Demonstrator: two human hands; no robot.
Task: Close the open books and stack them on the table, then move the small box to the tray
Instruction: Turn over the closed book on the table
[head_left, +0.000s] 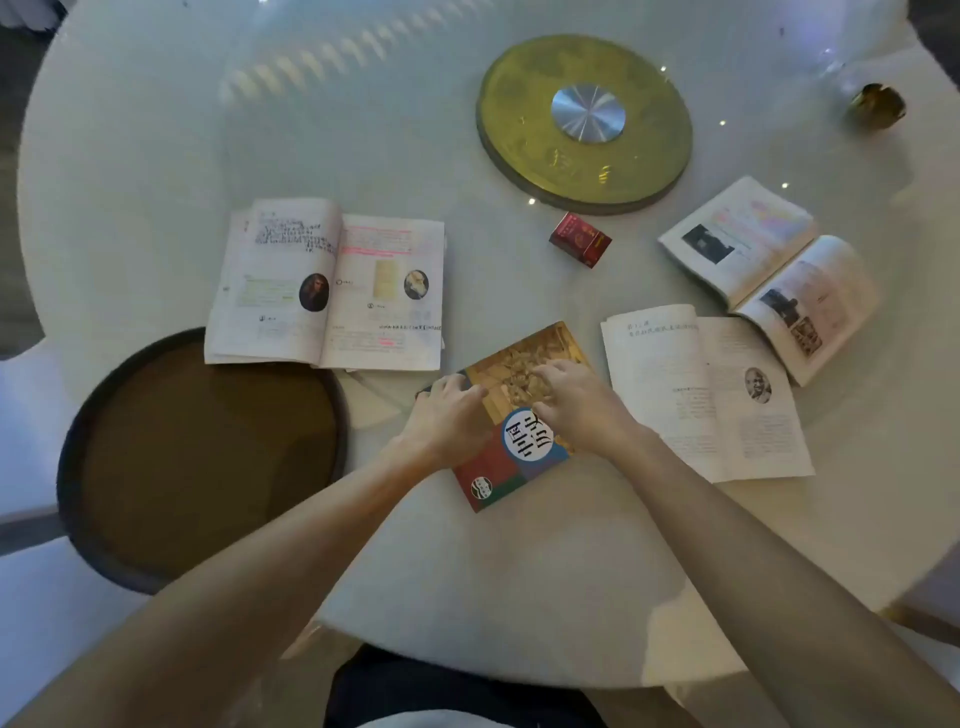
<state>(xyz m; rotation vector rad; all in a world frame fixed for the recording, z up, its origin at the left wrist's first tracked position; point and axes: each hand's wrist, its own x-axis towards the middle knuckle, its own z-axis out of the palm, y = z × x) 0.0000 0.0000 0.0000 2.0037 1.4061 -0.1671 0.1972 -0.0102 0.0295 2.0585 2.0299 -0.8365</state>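
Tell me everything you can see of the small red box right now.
The small red box is a little carton, red with gold print and trim, apparently cardboard, and looks shut. It lies flat and skewed on the white table, just in front of the gold turntable, between the open books. Nothing touches it; both hands are on a closed book nearer the person.

Both hands flat on closed book (511, 415), frame centre: left hand (447, 415) at spine edge, right hand (579, 402) on cover. Three open books: centre left (327, 286), right (706, 395), upper right (763, 270). Small red box (580, 240) above centre. Dark round tray (72, 457) lower left. White round table (519, 597).
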